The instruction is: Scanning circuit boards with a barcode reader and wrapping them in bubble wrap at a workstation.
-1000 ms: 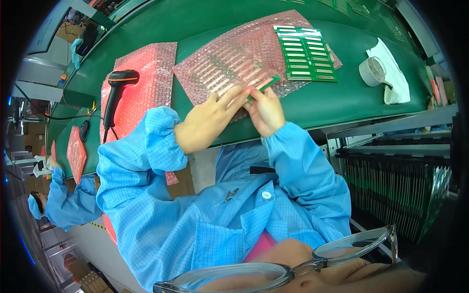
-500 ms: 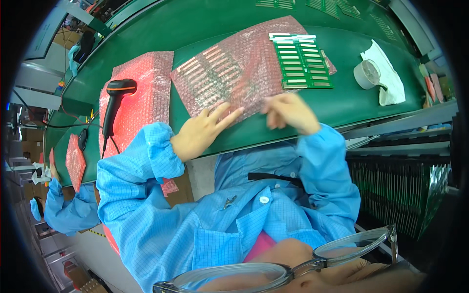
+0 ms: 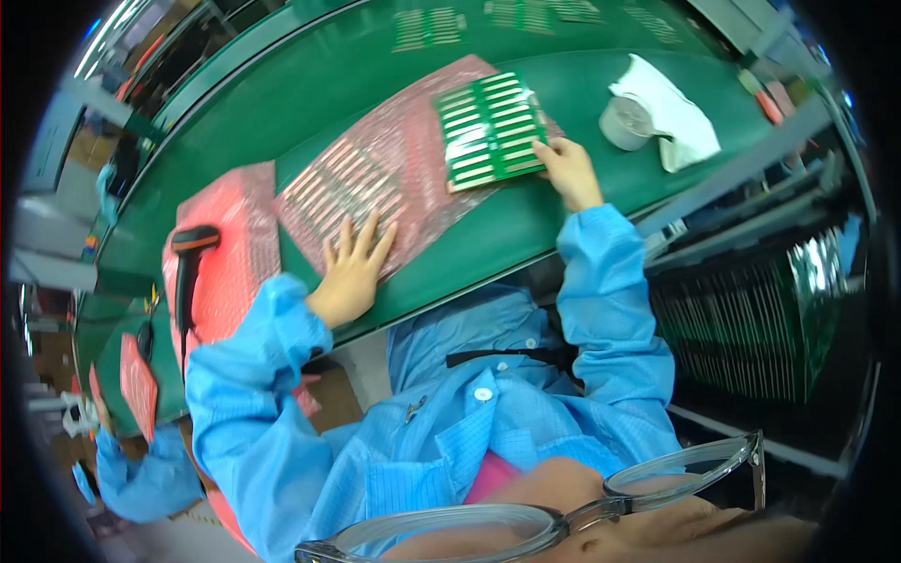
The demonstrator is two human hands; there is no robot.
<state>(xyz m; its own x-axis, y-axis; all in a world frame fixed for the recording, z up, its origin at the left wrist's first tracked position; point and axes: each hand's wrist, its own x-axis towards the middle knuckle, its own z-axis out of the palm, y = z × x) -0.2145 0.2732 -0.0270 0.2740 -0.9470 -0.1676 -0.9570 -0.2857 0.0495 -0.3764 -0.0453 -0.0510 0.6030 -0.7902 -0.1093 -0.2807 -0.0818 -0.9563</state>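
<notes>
My right hand (image 3: pixel 570 171) pinches the right edge of a green circuit board panel (image 3: pixel 490 131), which has rows of pale strips and lies over the right part of a pink bubble wrap sheet (image 3: pixel 413 122). My left hand (image 3: pixel 352 272) rests with spread fingers on the lower left part of that sheet. Under the wrap there, beside my fingertips, a second circuit board panel (image 3: pixel 343 188) shows through. Left of my left hand, a black and orange barcode scanner (image 3: pixel 190 267) lies on a stack of pink bubble wrap bags (image 3: pixel 239 211).
A white cup (image 3: pixel 626 124) stands beside a white cloth (image 3: pixel 671 117) at the right. More circuit boards (image 3: pixel 427 30) lie at the table's far side. Below right, a rack holds several upright boards (image 3: pixel 732 324). At the far left, another person's blue sleeve (image 3: pixel 145 474) shows near a pink bag (image 3: pixel 138 387).
My right hand has moved up to the board's edge and taken hold of it; the board is now tilted differently. My left hand has spread flatter on the wrap. The whole view has shifted.
</notes>
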